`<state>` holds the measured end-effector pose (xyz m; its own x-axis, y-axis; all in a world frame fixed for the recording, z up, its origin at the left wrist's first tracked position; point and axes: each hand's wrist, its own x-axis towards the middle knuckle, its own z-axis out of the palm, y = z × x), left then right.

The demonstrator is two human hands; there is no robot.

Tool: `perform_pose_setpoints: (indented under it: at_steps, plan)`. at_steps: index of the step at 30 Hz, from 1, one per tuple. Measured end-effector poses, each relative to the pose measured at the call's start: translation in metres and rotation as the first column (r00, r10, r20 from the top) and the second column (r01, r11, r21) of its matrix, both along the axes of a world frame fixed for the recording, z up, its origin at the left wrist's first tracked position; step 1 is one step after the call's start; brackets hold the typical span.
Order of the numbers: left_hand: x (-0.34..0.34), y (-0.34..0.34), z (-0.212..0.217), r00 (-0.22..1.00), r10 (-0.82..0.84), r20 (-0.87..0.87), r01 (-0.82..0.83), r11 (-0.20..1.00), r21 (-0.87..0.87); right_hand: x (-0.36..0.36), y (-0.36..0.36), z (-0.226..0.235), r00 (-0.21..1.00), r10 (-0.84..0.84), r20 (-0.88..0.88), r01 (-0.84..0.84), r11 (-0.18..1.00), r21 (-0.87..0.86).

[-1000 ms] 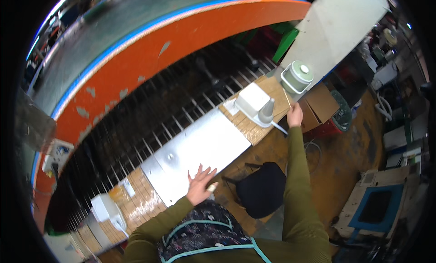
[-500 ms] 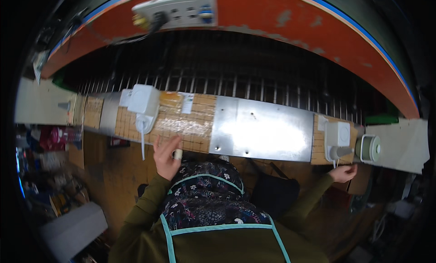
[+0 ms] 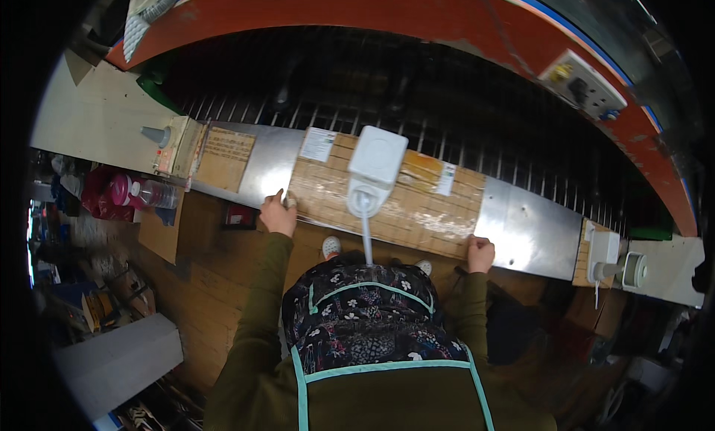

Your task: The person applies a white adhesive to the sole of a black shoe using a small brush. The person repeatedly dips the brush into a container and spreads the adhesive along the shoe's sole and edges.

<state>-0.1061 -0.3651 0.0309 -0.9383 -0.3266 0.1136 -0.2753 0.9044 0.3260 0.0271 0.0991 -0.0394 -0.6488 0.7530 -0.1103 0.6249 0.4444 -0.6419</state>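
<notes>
My left hand (image 3: 279, 214) is closed at the near left corner of a brown cardboard sheet (image 3: 428, 224), with a pale wrap on one finger. At the near right corner my right hand (image 3: 480, 254) is also closed, its fingers curled against the edge. Clear tape and printed labels cover parts of the sheet. On it stands a white boxy device (image 3: 378, 159) with a rounded nozzle end, between my hands. A pale tube or strap (image 3: 366, 237) hangs from that end over the near edge. The fingertips under the cardboard are hidden.
The sheet lies on a metal strip (image 3: 536, 230) before a row of metal rods. Further right sit a second white device (image 3: 605, 254) and a green round container (image 3: 635, 269). A box with a grey cone (image 3: 156, 135) stands left. A power strip (image 3: 583, 85) hangs on the red beam.
The view has shifted left. My right hand has come from beside the far-right device to the cardboard's right corner. My left hand has gone from in front of the sheet to its left corner.
</notes>
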Motion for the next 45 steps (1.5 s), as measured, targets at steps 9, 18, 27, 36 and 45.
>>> perform_pose_setpoints:
  at_steps: [9, 18, 27, 36, 45]
  plan:
    - [-0.035, -0.059, -0.019, 0.951, -0.294, 0.091, 0.222, 0.86, 0.46, 0.002, -0.017, 0.001, 0.925, -0.243, 0.292, 0.251, 0.968, 0.008]
    - [-0.054, -0.078, -0.036, 0.841, -0.464, 0.279, 0.178, 0.723, 0.667, -0.015, -0.026, 0.031, 0.828, -0.425, 0.367, 0.397, 0.905, 0.153]
    - [-0.067, -0.075, -0.025, 0.77, -0.537, 0.346, 0.211, 0.726, 0.655, -0.012, -0.029, 0.027, 0.827, -0.449, 0.34, 0.425, 0.893, 0.146]
    - [-0.074, -0.065, -0.024, 0.787, -0.459, 0.412, 0.179, 0.809, 0.56, -0.003, -0.015, 0.013, 0.896, -0.362, 0.259, 0.381, 0.924, -0.027]
    - [-0.081, -0.074, -0.046, 0.773, -0.489, 0.405, 0.156, 0.764, 0.626, -0.005, -0.022, 0.019, 0.891, -0.381, 0.248, 0.4, 0.916, -0.029]
